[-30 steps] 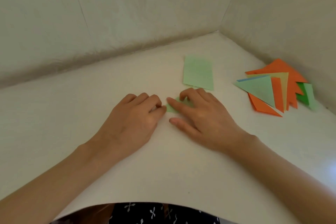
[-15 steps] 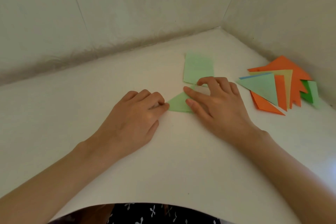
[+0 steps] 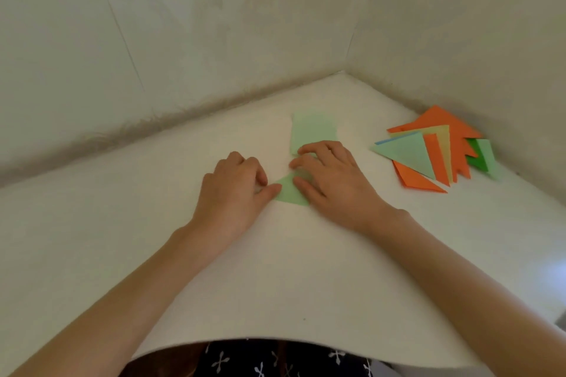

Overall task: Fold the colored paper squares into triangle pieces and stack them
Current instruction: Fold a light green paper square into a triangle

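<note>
A light green paper triangle (image 3: 291, 194) lies flat on the white table (image 3: 275, 278), mostly covered by my right hand (image 3: 332, 182). The right hand's fingers press down on the triangle's upper part, and its fingertips reach the near edge of a light green paper sheet (image 3: 314, 128) behind it. My left hand (image 3: 234, 193) rests on the table with its fingers curled under. Its thumb tip touches the triangle's left corner. A fanned stack of folded triangles (image 3: 428, 153) in orange, yellow, blue and green lies at the right by the wall.
Pale walls close the table at the back and right, meeting in a corner (image 3: 344, 72). The table's curved front edge (image 3: 275, 341) runs just above my dark patterned clothing.
My right hand slid away from me and to the right across the green piece, uncovering its left part as a triangle. The left hand stayed at the left corner.
</note>
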